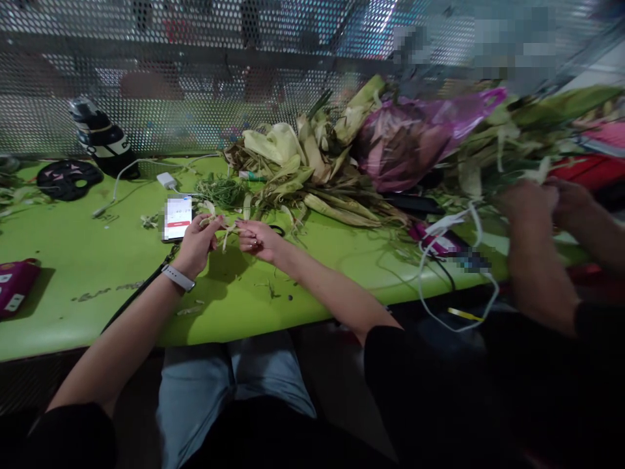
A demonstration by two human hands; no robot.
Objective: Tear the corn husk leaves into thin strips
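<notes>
My left hand (198,244), with a pale watch strap at the wrist, pinches one side of a small pale strip of corn husk (225,242). From the other side my right hand (260,241) pinches the same strip, its fingers closed and a ring showing. The strip is thin and looks twisted or knotted between the fingertips; its exact form is too small to tell. Just beyond the hands lies a tangle of thin green strands (219,190). A lit phone (178,218) rests beside my left hand. Behind them spreads a heap of dried corn husks (276,146).
A pink plastic bag (398,140) sits among the husks. To the left are a dark bottle (105,140), a black mask-like item (69,180) and a magenta box (17,286). A white cable (422,277) loops over the table edge near another person's hands (532,202).
</notes>
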